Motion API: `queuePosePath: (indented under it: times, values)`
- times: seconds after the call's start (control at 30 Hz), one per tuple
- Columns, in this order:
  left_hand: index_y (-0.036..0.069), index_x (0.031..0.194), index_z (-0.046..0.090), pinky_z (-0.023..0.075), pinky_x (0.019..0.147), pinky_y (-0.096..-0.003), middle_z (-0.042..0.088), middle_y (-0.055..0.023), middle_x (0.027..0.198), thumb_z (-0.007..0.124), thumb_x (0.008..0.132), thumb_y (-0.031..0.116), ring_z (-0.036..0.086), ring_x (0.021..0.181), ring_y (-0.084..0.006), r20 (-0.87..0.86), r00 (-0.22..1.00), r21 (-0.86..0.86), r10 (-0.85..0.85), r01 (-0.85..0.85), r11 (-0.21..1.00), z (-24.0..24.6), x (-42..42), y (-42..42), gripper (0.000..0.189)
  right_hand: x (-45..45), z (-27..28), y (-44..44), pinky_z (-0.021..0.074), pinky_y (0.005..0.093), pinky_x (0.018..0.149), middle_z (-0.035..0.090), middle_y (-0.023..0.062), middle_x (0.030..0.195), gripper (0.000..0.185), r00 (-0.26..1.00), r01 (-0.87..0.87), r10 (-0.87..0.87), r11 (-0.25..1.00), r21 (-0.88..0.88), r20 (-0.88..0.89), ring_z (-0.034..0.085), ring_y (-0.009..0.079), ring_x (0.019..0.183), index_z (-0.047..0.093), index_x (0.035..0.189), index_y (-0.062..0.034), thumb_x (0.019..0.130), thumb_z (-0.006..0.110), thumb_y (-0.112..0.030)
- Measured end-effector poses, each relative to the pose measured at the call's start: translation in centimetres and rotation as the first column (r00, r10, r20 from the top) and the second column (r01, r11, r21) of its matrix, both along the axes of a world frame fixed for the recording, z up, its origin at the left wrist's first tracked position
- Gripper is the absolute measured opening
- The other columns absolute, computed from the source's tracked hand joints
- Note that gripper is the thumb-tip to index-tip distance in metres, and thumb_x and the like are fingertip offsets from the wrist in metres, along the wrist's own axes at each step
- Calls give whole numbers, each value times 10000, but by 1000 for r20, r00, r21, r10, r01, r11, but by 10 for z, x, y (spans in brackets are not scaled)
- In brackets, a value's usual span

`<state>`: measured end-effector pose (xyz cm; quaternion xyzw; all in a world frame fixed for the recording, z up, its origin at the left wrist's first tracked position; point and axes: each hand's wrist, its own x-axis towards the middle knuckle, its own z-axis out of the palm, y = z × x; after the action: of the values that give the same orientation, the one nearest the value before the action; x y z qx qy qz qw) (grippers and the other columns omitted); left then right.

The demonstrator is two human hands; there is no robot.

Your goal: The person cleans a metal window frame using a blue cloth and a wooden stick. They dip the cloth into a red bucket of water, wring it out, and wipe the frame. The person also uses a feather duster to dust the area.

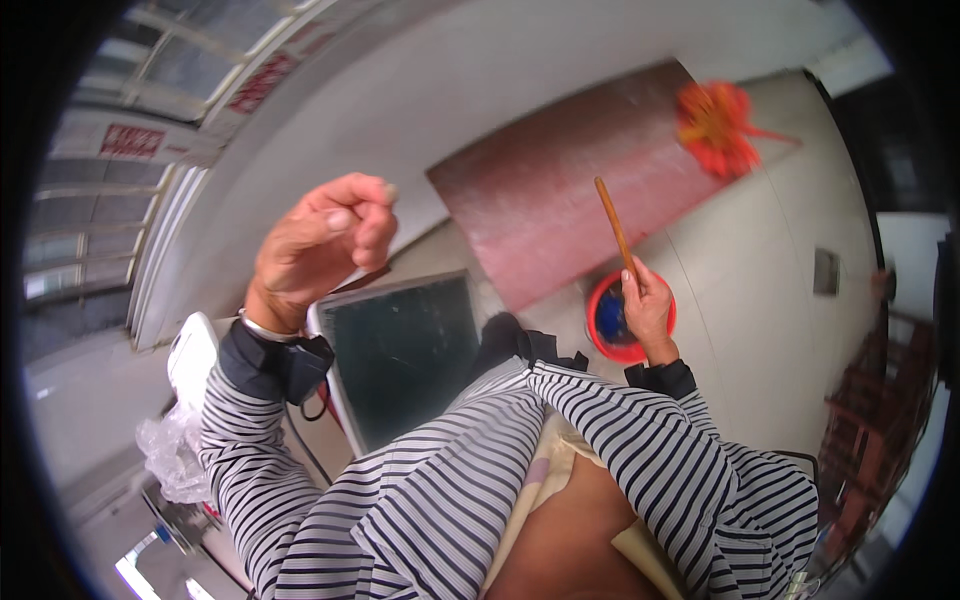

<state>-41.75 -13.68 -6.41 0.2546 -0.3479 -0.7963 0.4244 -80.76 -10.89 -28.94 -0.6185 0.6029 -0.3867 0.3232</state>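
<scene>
My left hand (328,232) is raised at the left, fingers curled in towards the palm. I cannot tell whether anything thin is held between its fingertips. In my right hand (649,306) is the lower end of a slim brown wooden stick (615,221), which points up and slightly left, away from my body. Below that hand, partly hidden by it, stands a round red tub (594,330) with something dark blue (611,311) inside. Beyond the stick lies a flat reddish panel or tabletop (525,225).
A blurred orange-red, flower-like object (716,127) is at the panel's far right end. A dark green board with a pale frame (401,352) lies near my legs. Crumpled clear plastic (176,454) is at left, below barred windows (97,217). Dark red wooden furniture (870,420) stands right.
</scene>
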Motion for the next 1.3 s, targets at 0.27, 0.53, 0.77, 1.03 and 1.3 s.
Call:
queuePosePath:
  times: [0.27,0.53,0.77,1.03,1.3]
  values:
    - [4,1229,527,401,608,-225,539,-15,778,544,899,177,481,651,-99,127,947,343,-294,236,909,-196,-268,39,373,-212,-45,146,408,190,549,553,-10,714,303,919,374,-386,919,127,84,474,36,614,571,1164,71,905,573,-86]
    - [-16,1374,311,508,759,-328,648,-148,989,518,846,172,637,859,-215,836,131,431,-533,444,786,-530,-447,83,597,-310,-114,288,403,197,527,533,-15,675,317,739,672,-637,675,305,-219,463,39,586,569,1176,67,906,569,-99]
    - [-4,1459,43,478,882,-407,610,-226,1132,490,827,180,621,1030,-323,883,-416,442,-216,585,680,-677,-504,60,796,-296,-187,384,368,194,497,502,-25,643,303,631,738,-721,446,506,-286,437,37,556,573,1167,63,910,558,-96]
    - [82,1084,651,500,851,-371,650,-133,1100,553,831,249,623,1035,-287,859,-486,505,-160,752,424,-720,-503,78,319,-271,-222,412,372,188,514,498,-25,646,300,615,677,-747,337,654,-251,445,39,575,569,1168,69,916,548,-92]
    - [188,1219,583,458,924,-394,621,-146,1130,648,759,275,576,1086,-308,940,-214,341,-266,584,737,-652,-494,71,473,-261,-210,367,376,186,517,486,-37,655,302,656,605,-750,454,654,-87,430,30,578,565,1177,67,907,562,-70]
